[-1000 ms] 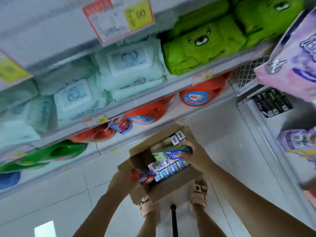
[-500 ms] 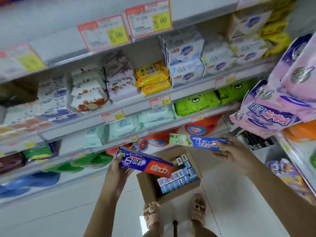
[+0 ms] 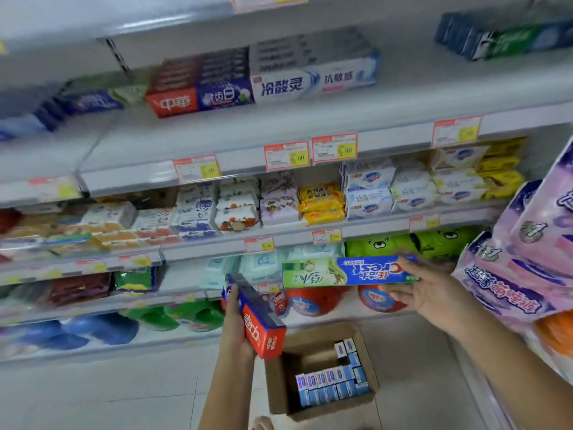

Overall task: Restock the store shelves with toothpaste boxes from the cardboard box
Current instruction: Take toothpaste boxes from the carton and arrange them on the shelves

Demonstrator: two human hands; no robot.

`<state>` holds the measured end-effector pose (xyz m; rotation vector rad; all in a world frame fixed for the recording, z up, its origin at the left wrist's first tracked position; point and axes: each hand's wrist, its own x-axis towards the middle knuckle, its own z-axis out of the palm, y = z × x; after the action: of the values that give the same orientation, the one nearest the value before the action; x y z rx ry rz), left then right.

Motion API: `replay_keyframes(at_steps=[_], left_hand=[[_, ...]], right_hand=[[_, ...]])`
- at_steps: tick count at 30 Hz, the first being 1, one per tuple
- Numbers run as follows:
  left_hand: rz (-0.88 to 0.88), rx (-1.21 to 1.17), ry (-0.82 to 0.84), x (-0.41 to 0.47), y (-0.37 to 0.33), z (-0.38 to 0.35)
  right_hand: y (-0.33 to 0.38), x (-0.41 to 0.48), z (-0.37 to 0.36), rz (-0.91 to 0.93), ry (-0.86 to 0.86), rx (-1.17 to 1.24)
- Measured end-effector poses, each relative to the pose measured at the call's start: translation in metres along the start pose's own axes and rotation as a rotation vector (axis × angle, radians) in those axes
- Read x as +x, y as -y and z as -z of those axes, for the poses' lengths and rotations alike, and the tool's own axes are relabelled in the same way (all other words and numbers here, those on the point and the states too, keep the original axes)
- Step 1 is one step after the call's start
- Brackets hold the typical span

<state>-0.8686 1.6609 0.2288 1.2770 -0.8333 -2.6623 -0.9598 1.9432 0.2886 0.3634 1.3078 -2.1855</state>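
**Right hand** (image 3: 431, 293). The fingers (image 3: 395, 290) lie pressed together under the green-and-blue toothpaste box (image 3: 347, 271), and the thumb sits over its top edge. Together they pinch the box at its right end. I judge this end grip deliberate, since it leaves the long body free to lead into a shelf gap. The box lies level with its printed face toward me, above the cardboard box (image 3: 276, 386) and slightly to its right.

**Left hand** (image 3: 235, 333). It grips the red-and-blue toothpaste box (image 3: 257, 321) from the left side, with the palm against a long face. The fingers are hidden behind the pack, so I cannot tell how they lie. This box is tilted, red end low and toward me, blue end up and away. It sits just above the cardboard box's left rim.

**Cardboard box.** It stands on the floor with its flaps open, below both hands. Small cartons (image 3: 331, 383) are packed end-up along its near and right walls, and bare bottom shows elsewhere. I judge that stock remains to be moved.

**Destination.** High above and beyond the cardboard box, a toothpaste row (image 3: 263, 85) lies on an upper shelf (image 3: 248, 131). A red-and-blue pack in that row matches the one in the left hand.

**Assessment.** Both boxes are out of the cardboard box and not yet shelved, so the step in hand is the lift to that shelf. One risk is that the one-end pinch lets the long box sag or twist on the way up.
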Motion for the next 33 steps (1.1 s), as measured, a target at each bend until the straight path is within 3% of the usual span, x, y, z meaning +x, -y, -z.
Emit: replay_keyframes(at_steps=[12, 17, 22, 28, 30, 33], left_hand=[[-0.127, -0.119, 0.379, -0.115, -0.107, -0.014], [-0.221, -0.218, 0.359, -0.115, -0.131, -0.001], [-0.359, -0.259, 0.326, -0.126, -0.157, -0.008], [-0.299, -0.232, 0.313, -0.126, -0.201, 0.007], [-0.301, -0.265, 0.305, -0.122, -0.225, 0.016], [-0.376, -0.273, 0.313, -0.120, -0.270, 0.019]], right_hand=[[0.048, -0.014, -0.174, 0.305, 0.305, -0.393], [0.031, -0.008, -0.251, 0.401, 0.250, -0.396], [-0.033, -0.007, -0.326, 0.386, 0.361, -0.590], [-0.015, 0.010, -0.397, 0.370, 0.461, -0.872], [0.007, 0.022, -0.418, 0.435, 0.455, -1.002], [0.034, 0.041, -0.454, 0.616, 0.337, -1.437]])
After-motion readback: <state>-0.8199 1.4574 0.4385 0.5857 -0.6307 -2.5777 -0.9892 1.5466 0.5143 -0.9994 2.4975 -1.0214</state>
